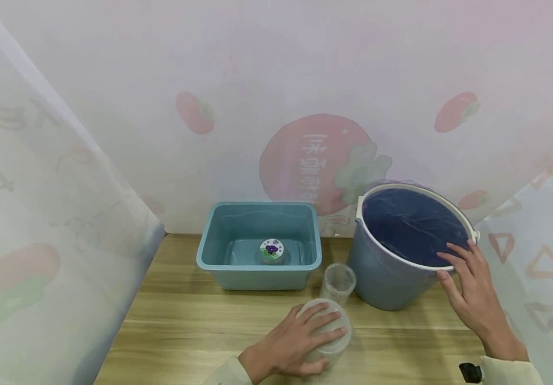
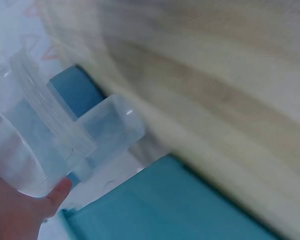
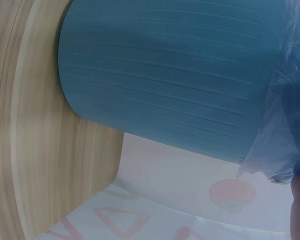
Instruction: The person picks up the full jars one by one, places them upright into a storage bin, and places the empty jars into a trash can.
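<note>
My left hand [image 1: 295, 342] grips a wide clear plastic jar [image 1: 336, 347] from above, fingers spread over its pale round top and thumb at the side. In the left wrist view, the thumb lies against the wall of that jar [image 2: 42, 145]; whether it touches the table cannot be told. Just behind stands a narrower clear container [image 1: 339, 283]. At the right, my right hand [image 1: 473, 289] rests on the rim of a blue bucket [image 1: 387, 283], fingers extended over the edge. Thin clear film [image 1: 411, 224] lies across the bucket's mouth, and its loose edge [image 3: 275, 135] shows in the right wrist view.
A teal rectangular basin [image 1: 264, 280] stands at the back of the wood-grain table [image 1: 175, 331]. Inside it sits a small round tin [image 1: 272, 251] with a flower-printed top. Printed white sheeting [image 1: 238, 176] hangs behind and at both sides.
</note>
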`<state>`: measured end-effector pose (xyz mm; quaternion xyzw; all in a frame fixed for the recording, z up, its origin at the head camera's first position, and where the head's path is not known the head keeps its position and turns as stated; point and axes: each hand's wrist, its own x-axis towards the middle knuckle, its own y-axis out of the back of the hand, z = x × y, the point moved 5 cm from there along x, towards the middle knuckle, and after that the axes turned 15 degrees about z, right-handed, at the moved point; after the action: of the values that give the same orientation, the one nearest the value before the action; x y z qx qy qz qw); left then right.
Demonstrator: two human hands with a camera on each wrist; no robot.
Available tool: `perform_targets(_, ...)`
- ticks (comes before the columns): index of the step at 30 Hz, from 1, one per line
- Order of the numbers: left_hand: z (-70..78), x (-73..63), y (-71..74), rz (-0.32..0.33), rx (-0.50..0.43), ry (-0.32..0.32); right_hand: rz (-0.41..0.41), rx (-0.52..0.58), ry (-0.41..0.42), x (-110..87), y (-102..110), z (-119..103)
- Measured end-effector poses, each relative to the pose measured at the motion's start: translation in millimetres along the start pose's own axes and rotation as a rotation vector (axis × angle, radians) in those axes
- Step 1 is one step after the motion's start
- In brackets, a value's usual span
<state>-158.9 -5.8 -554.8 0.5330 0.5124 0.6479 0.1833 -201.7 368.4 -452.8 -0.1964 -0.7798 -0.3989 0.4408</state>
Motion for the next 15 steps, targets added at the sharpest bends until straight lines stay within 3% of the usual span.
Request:
perform_targets(3, -1.4, 10.2, 14.8, 0.045, 0.01, -0.017, 0.007, 0.0, 0.005, -0.2, -0.1, 0.3)
perform_targets(10, -6.6, 35.7, 49.4, 0.233, 0.041, -0.088, 0.005, 0.001, 0.003, -1.0, -0.9, 1.2)
perform_targets(15, -8.3, 53.1, 67.6, 0.255, 0.039, -0.105, -0.003, -0.002, -0.009, -0.6, -0.4, 1.6)
